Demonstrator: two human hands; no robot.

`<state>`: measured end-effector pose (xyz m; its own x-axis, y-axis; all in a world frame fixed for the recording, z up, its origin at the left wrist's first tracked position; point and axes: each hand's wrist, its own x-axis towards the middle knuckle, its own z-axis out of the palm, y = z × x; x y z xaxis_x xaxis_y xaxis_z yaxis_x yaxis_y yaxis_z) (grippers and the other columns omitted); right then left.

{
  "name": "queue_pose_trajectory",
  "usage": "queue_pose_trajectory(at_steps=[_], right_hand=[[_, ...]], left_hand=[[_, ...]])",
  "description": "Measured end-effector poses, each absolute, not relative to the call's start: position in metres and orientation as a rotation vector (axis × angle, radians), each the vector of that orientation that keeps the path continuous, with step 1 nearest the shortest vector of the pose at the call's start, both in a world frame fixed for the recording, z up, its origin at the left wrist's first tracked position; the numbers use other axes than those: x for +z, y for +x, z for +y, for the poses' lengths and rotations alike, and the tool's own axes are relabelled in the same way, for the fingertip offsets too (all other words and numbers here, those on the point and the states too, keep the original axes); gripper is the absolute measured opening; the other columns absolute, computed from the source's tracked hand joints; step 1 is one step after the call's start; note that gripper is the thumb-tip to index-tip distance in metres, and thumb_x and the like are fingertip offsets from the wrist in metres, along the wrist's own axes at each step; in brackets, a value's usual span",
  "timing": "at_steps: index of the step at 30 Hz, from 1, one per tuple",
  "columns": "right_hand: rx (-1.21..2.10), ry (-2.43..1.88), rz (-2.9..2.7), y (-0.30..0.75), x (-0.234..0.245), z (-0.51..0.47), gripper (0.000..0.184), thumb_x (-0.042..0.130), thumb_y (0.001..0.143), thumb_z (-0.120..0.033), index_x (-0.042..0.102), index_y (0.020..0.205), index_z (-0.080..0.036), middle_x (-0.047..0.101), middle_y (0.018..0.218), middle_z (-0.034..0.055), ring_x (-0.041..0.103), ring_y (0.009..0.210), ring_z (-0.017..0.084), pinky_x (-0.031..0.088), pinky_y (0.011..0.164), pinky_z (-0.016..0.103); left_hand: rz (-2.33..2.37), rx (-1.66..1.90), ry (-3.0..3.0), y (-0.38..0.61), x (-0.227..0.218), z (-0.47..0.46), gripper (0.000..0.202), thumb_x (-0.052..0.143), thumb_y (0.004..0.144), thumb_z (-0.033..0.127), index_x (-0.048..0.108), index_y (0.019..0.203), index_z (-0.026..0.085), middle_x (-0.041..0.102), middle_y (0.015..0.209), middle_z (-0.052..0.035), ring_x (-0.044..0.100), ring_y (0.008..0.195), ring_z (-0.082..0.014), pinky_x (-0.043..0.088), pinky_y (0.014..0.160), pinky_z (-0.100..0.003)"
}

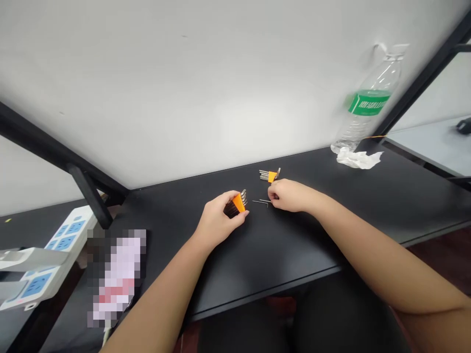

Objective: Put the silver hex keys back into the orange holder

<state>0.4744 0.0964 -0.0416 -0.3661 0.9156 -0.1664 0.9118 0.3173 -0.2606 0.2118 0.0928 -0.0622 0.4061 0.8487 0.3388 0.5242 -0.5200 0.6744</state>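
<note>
My left hand (219,218) is closed around an orange holder of hex keys (238,202), whose metal ends stick out toward the right. My right hand (289,195) rests on the black table (279,255) just right of it, fingers pinched on a thin loose hex key (262,201) lying on the surface. A second orange holder with hex keys (270,175) lies on the table just behind my right hand, untouched.
A clear plastic water bottle with a green label (368,103) stands at the back right against the white wall, with crumpled white paper (358,159) at its base. A white and blue power strip (47,260) and a blurred object (117,274) lie at the left.
</note>
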Motion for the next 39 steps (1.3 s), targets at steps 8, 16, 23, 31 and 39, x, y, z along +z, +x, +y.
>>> queue_pose_trajectory(at_steps=[8,16,23,31,39], right_hand=[[0.437,-1.733,-2.464,0.473,-0.034,0.089,0.006,0.061,0.079,-0.013,0.059,0.079,-0.019,0.065,0.079,0.0038,0.055,0.067,0.016,0.036,0.060,0.027],[0.459,-0.955,-2.388,0.461,-0.036,0.081,0.014,0.057,0.085,-0.004,0.060,0.082,-0.017,0.058,0.082,0.0010,0.052,0.070,0.013,0.041,0.068,0.026],[0.405,-0.915,-2.410,0.460,-0.039,0.081,0.012,0.057,0.094,-0.010,0.066,0.090,-0.017,0.062,0.089,0.0051,0.057,0.076,0.016,0.046,0.075,0.030],[0.411,-0.867,-2.353,0.462,-0.032,0.078,0.014,0.054,0.098,-0.013,0.066,0.091,-0.018,0.065,0.089,0.0055,0.059,0.078,0.017,0.048,0.075,0.030],[0.412,-0.845,-2.358,0.460,-0.031,0.075,0.015,0.054,0.099,-0.012,0.067,0.092,-0.017,0.065,0.088,0.0059,0.059,0.077,0.016,0.049,0.074,0.030]], left_hand=[[1.164,0.922,2.214,0.211,-0.065,0.095,0.042,0.078,0.079,0.035,0.068,0.118,0.022,0.077,0.104,-0.0041,0.073,0.090,-0.0209,0.061,0.087,-0.035],[1.175,0.936,2.211,0.212,-0.062,0.093,0.041,0.079,0.079,0.036,0.068,0.116,0.022,0.077,0.101,-0.0030,0.073,0.086,-0.0200,0.060,0.084,-0.034],[1.150,0.930,2.213,0.212,-0.064,0.094,0.042,0.079,0.079,0.037,0.069,0.116,0.022,0.077,0.103,-0.0034,0.073,0.087,-0.0199,0.060,0.083,-0.034],[1.172,0.941,2.222,0.211,-0.064,0.094,0.040,0.079,0.079,0.035,0.068,0.115,0.022,0.077,0.098,-0.0019,0.072,0.083,-0.0189,0.059,0.081,-0.033],[1.148,0.928,2.241,0.211,-0.064,0.094,0.040,0.079,0.079,0.037,0.069,0.114,0.022,0.077,0.100,-0.0023,0.072,0.084,-0.0192,0.059,0.081,-0.033]])
